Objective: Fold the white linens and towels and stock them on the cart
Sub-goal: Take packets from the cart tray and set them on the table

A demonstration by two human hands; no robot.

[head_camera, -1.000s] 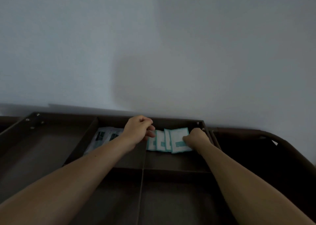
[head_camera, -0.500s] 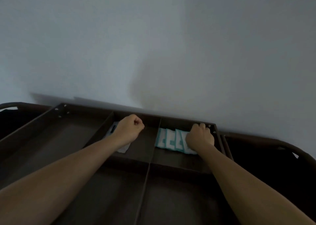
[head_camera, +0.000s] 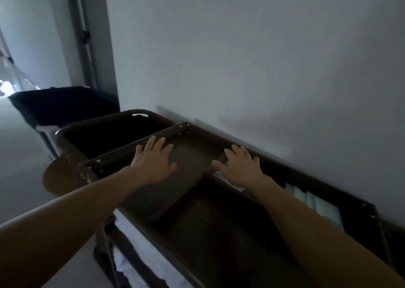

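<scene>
We see both hands spread flat with straight fingers, holding nothing and well apart from each other. The left hand [head_camera: 153, 159] is over the end compartment of the divided top tray [head_camera: 197, 143] on the dark brown housekeeping cart [head_camera: 65, 173]. The right hand [head_camera: 241, 167] is over the tray's back row, beside a divider. We cannot tell whether either palm touches the tray. Folded white linens [head_camera: 142, 239] lie on a shelf below the tray. Flat teal-and-white packets [head_camera: 317, 206] sit in the tray's back compartment, right of the right hand. A dark open bag [head_camera: 114, 134] hangs at the tray's left end, and a pale grey wall [head_camera: 241, 57] stands behind the tray.
</scene>
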